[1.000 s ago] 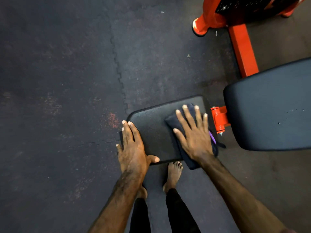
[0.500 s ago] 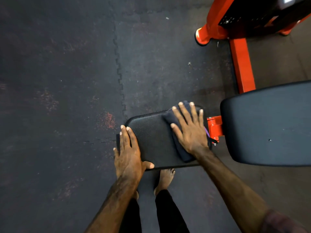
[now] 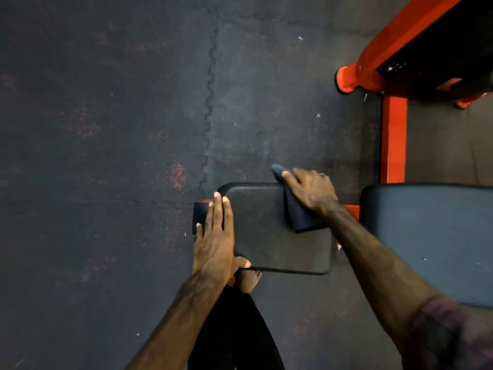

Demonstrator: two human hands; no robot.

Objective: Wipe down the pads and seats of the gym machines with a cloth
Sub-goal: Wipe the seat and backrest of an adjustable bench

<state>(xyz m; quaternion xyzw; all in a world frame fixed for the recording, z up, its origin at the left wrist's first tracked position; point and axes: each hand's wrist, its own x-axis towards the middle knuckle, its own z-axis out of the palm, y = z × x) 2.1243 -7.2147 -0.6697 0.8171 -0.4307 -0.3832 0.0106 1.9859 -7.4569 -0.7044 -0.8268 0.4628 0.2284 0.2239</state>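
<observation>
right grip (image 3: 310,192) clutching cloth (image 3: 301,217) at seat pad (image 3: 269,236) edge, left grip (image 3: 214,240) released, flat

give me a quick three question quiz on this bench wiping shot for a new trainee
1. True or false: the right hand presses the cloth at the far edge of the seat pad.
2. Which hand rests flat on the pad's end with no cloth? A) left B) right
3. Fill in: the frame of the machine is painted ____.

Key: 1 true; 2 A, the left hand; 3 orange.
</observation>
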